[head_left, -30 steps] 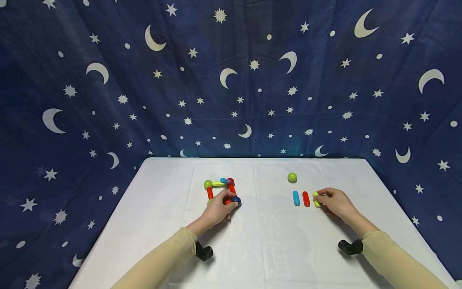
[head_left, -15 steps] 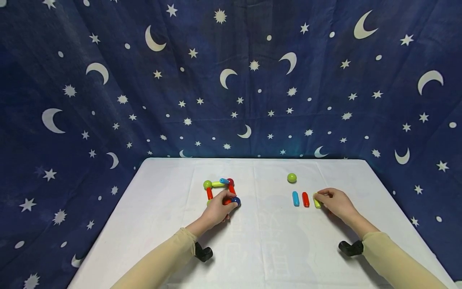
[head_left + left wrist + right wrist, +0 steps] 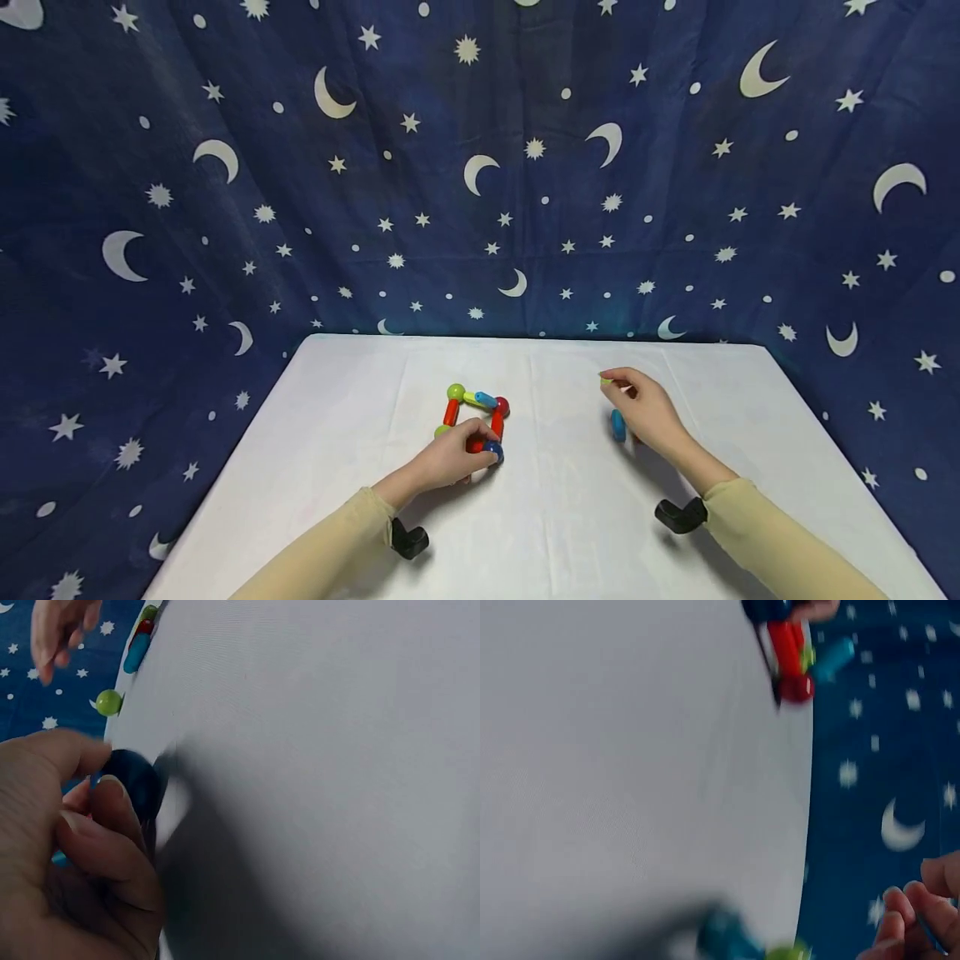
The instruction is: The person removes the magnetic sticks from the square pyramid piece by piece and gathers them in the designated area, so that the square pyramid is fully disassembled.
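Observation:
My left hand (image 3: 453,454) pinches the dark blue ball (image 3: 135,780) at the near right corner of a four-sided frame of sticks and balls. That frame has a far green ball (image 3: 455,391), a crimson ball (image 3: 502,407), red sticks (image 3: 451,412) and a blue stick (image 3: 486,400) jutting from the crimson ball. My right hand (image 3: 645,408) hovers over the loose pieces, its fingers loosely bent with nothing seen between them. A loose green ball (image 3: 109,703) shows beyond its fingertips. Below the hand lies a blue stick (image 3: 618,425); red (image 3: 145,627) and yellow-green (image 3: 150,611) sticks lie alongside.
A white cloth (image 3: 570,517) covers the table. Behind it hangs a dark blue curtain (image 3: 420,167) with moons and stars. Black wrist mounts (image 3: 410,540) sit below both hands.
My right hand has let go of the yellow-green stick and moved left, up toward the loose green ball. My left hand has drawn the frame slightly nearer and turned it a little.

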The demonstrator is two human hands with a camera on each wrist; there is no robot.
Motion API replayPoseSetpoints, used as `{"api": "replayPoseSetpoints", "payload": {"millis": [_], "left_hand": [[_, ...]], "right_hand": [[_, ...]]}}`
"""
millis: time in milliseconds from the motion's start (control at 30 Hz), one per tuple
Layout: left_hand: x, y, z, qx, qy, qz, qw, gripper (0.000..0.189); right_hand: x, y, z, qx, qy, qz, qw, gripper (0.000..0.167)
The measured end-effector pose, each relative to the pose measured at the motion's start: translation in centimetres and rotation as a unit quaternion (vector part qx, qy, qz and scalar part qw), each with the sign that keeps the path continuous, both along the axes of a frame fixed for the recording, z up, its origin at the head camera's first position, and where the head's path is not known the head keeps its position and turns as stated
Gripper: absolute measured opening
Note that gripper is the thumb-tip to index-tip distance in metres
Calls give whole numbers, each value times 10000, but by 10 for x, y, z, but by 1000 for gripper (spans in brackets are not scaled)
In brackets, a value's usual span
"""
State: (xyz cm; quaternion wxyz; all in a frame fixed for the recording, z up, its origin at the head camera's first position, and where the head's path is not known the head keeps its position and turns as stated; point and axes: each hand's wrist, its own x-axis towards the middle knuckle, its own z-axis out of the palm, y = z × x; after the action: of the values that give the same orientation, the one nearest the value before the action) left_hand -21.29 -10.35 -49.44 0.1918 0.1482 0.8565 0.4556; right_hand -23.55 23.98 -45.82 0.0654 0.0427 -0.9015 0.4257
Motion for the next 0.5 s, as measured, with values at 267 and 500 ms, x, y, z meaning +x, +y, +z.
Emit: {"api": "replayPoseSetpoints", "payload": {"millis": [267, 500], "left_hand": [[-2, -6, 1, -416, 536, -514, 9964, 18], [-7, -14, 6, -597, 650, -800, 9929, 18]], "right_hand": [[-13, -85, -14, -65, -198, 976, 9950, 32], [-24, -127, -24, 249, -343, 1420, 9890, 40]]}}
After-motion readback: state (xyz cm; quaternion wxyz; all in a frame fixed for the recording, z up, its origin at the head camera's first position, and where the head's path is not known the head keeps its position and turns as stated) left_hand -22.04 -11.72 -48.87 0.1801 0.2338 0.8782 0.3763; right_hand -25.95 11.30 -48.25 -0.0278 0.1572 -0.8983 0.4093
